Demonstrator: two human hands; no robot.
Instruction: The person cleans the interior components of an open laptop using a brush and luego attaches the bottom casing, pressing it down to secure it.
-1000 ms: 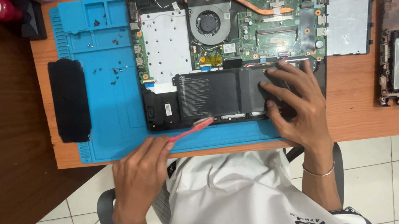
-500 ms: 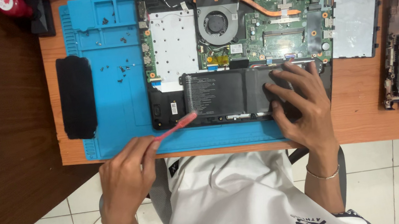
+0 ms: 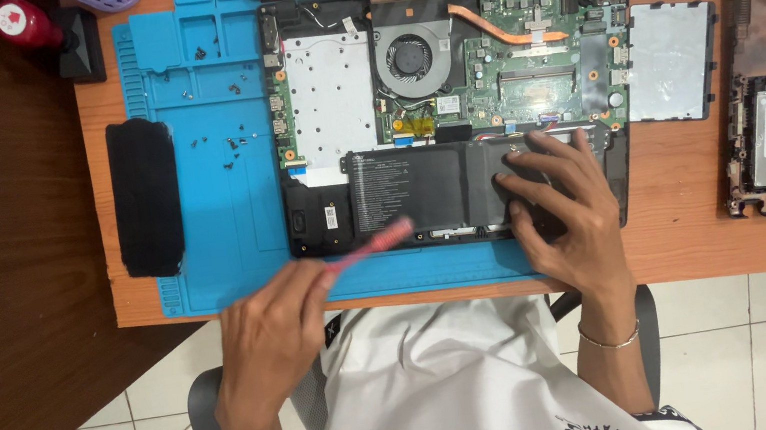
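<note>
On a blue work mat, an opened laptop lay with its black battery exposed. The right hand rested flat and open on the battery. The left hand gripped what looked like 1 blurred red pry tool, its tip at the battery's front edge.

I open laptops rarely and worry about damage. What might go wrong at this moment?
The pink pry tool in the left hand points at the black battery; a slip might gouge it. The right hand presses on the battery beside the bare circuit board, where fingers could touch parts. The loose screws on the blue mat could scatter.
</note>
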